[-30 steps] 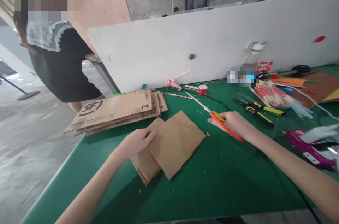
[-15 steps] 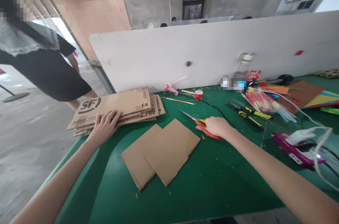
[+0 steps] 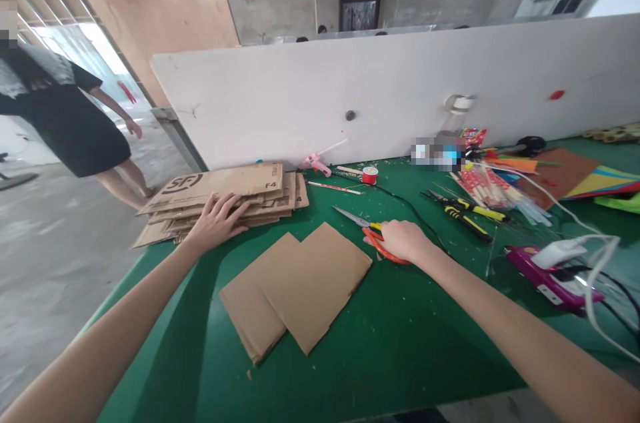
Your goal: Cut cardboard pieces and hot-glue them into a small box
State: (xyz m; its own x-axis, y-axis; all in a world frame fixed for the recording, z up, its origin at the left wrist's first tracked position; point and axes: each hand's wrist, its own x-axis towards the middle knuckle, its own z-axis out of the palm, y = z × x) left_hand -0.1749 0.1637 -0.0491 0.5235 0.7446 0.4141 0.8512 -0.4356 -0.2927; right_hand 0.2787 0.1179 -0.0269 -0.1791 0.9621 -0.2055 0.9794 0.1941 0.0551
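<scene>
My left hand [image 3: 219,221] rests with its fingers stretched out against the near edge of a stack of flattened cardboard boxes [image 3: 227,181], marked with black print, at the table's left. My right hand [image 3: 401,240] is closed around the orange and yellow handles of a pair of scissors [image 3: 356,217], whose blades point to the far left, low over the table. Between my hands, nearer to me, two plain cardboard pieces [image 3: 317,283] lie flat, one partly covering the other.
A pink glue gun [image 3: 316,163] and a red spool [image 3: 370,175] lie before the white partition [image 3: 280,96]. Yellow-black pliers [image 3: 467,219], paper-wrapped sticks [image 3: 493,193] and a purple power strip [image 3: 547,279] with cables occupy the right. A person [image 3: 75,116] is beyond the left edge.
My left hand has slid right along the stack, and the top boxes have shifted slightly away from me. The person at the left has moved farther off. My right hand keeps the scissors.
</scene>
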